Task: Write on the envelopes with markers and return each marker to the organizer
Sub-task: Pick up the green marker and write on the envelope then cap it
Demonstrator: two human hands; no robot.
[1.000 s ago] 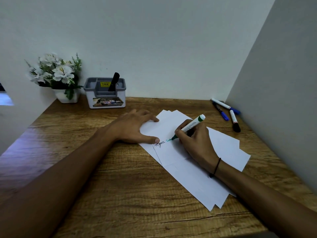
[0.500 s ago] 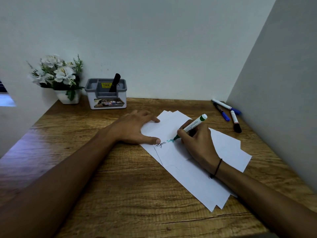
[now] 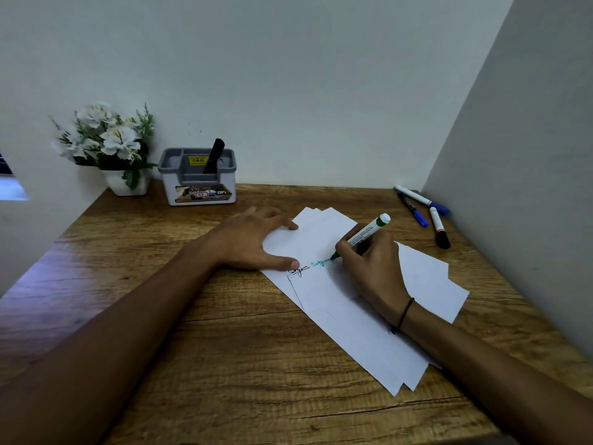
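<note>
Desk [image 3: 224, 364]: wood-grain top, set into a corner, pale walls behind and to the right. Landmark used throughout: the grey organizer [image 3: 198, 178], standing at the back of the desk against the rear wall.

Organizer had several compartments. One black marker [image 3: 214, 155] stood in a rear compartment, leaning right, cap end up. Other compartments: contents not visible from this angle. Yellow label inside, printed sticker on the front; text unreadable.

Just left of the organizer, a white pot of white flowers [image 3: 106, 146], in the back corner.

Well to the right of the organizer, by the right wall, three loose markers lay on the desk: two blue-capped markers [image 3: 417, 200] and one black-capped marker [image 3: 439, 228], close together.

In front and right of the organizer, fanned white envelopes [image 3: 369, 332] lay flat on the wood.

My left hand [image 3: 253, 239] lay flat, fingers spread, pressing the envelopes' near-left edge; it gripped nothing. My right hand [image 3: 373, 268] was closed around the green marker [image 3: 365, 234], tip down on the top envelope, at the end of green writing beside a black scrawl.
</note>
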